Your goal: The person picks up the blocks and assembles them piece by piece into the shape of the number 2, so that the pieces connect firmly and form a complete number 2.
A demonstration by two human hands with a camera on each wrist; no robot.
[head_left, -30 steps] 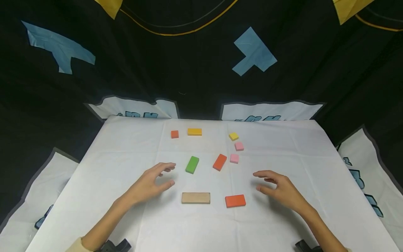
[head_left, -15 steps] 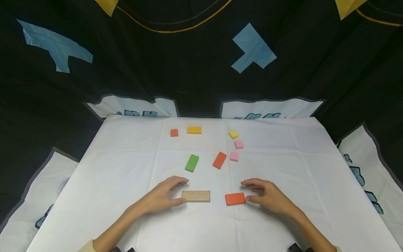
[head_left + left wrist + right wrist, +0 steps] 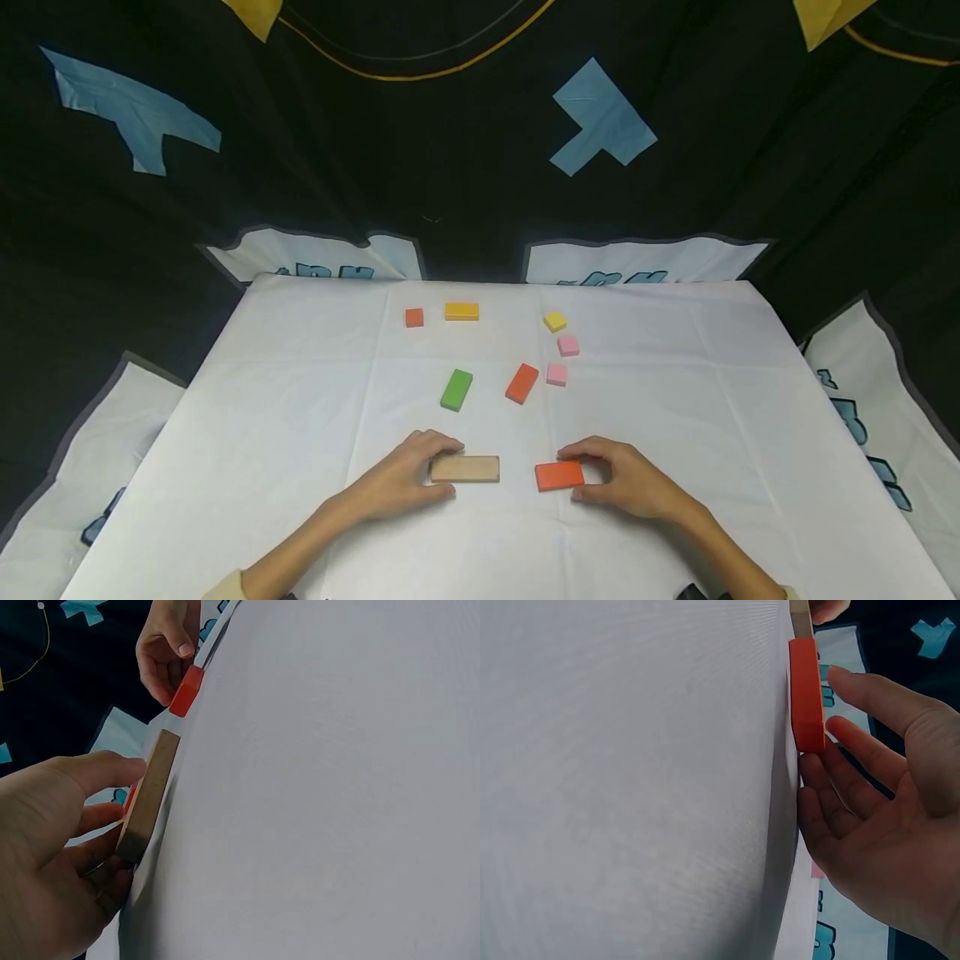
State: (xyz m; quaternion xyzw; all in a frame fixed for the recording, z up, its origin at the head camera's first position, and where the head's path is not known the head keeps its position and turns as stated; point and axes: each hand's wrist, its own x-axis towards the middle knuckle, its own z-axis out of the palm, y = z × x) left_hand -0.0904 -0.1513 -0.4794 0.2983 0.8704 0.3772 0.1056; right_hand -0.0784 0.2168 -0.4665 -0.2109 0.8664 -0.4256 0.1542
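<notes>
Near the front of the white table, my left hand (image 3: 405,479) reaches round the left end of a plain wooden block (image 3: 476,469), thumb on the near side and fingers on the far side. In the left wrist view the thumb (image 3: 124,769) is right at the block's edge. My right hand (image 3: 626,479) spreads the same way about the right end of a red-orange block (image 3: 557,476). A slight gap shows between its thumb (image 3: 855,686) and this block in the right wrist view. Both blocks lie flat, a short distance apart.
Beyond the hands lie a green block (image 3: 456,390), another red-orange block (image 3: 522,383) and two pink cubes (image 3: 557,374). Farther back are a small orange cube (image 3: 414,317), a yellow-orange block (image 3: 462,312) and a small yellow block (image 3: 555,322). Dark cloth hangs behind the table.
Both hands have come down and inward, the left to the wooden block and the right to the near red-orange block. The blocks have stayed in place.
</notes>
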